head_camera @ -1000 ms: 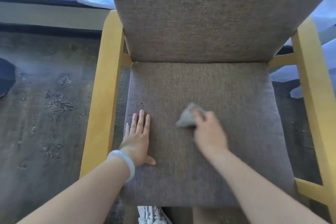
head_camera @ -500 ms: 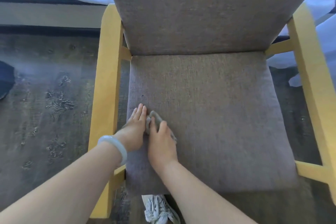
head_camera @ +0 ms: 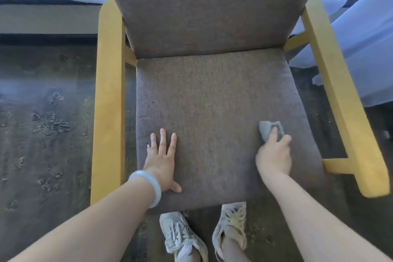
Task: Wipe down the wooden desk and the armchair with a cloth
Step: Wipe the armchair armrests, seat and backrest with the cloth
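Observation:
The armchair's brown fabric seat (head_camera: 212,102) fills the middle of the head view, framed by yellow wooden arms (head_camera: 109,100). My right hand (head_camera: 274,155) presses a small grey cloth (head_camera: 268,130) onto the seat near its right front edge, fingers closed over it. Flat on the left front of the seat lies my left hand (head_camera: 162,155), fingers spread, holding nothing, a pale bangle on its wrist. The wooden desk is not in view.
The tall brown backrest (head_camera: 208,6) rises behind the seat. Dark patterned carpet (head_camera: 42,123) lies on the left. White bedding (head_camera: 365,38) hangs close to the right arm. My two pale sneakers (head_camera: 182,238) stand at the seat's front edge.
My right hand has swept the cloth from the left front of the seat, beside my left hand, across to the right side. My left hand has flattened and stayed at the left front.

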